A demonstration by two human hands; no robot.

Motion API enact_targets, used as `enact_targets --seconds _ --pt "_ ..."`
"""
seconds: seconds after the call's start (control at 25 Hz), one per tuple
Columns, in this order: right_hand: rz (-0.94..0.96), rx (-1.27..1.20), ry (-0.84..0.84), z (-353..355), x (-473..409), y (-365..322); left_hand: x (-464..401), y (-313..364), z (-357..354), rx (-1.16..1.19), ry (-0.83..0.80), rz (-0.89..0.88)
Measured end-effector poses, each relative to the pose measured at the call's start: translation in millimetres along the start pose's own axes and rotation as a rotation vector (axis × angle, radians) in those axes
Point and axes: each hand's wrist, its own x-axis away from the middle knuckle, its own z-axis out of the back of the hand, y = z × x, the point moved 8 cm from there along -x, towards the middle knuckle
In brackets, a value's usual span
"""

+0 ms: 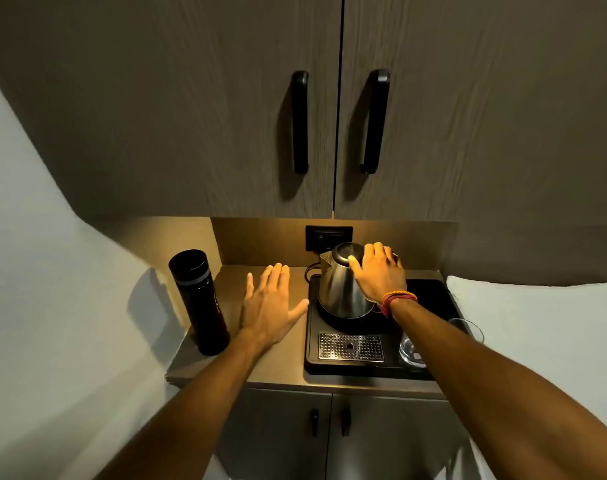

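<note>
A steel electric kettle [340, 289] stands on its round base at the back of a black tray [430, 296]. My right hand [380, 271] lies over the kettle's top right side. Its fingers curl over where the handle is and its thumb presses the steel body; the handle itself is hidden under the hand. My left hand [271, 306] hovers flat over the countertop [288, 358] just left of the tray, fingers spread and holding nothing.
A tall black flask [200, 303] stands at the counter's left edge. A drip grate [350, 347] and a clear glass [413, 351] sit at the tray's front. Behind are a wall socket [328, 237] and, overhead, cabinet doors with black handles [300, 121]. A white pillow [537, 323] lies at the right.
</note>
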Motion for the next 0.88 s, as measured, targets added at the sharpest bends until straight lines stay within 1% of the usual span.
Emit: enact_targets --seconds 0.16,0.24,0.36,0.48,0.56,0.72,0.88 --pt "-0.076 -0.011 -0.178 -36 -45 19 -31 16 -19 0.051 -0.023 -0.008" --pt "-0.064 -0.009 -0.196 -45 -59 18 -44 23 -29 0.081 -0.072 -0.009" --pt "-0.028 -0.07 -0.172 -43 -74 15 -65 38 -32 0.071 -0.1 -0.051" --pt "0.033 -0.056 -0.131 -42 -78 9 -82 49 -31 0.103 -0.078 -0.075" --pt "0.028 -0.088 -0.109 -43 -80 8 -86 51 -34 0.12 -0.076 -0.076" --pt "-0.107 -0.357 -0.158 -48 -84 24 -91 48 -42 0.129 -0.109 -0.063" --pt "-0.216 -0.616 -0.224 -49 -81 54 -94 33 -43 0.126 -0.126 -0.047"
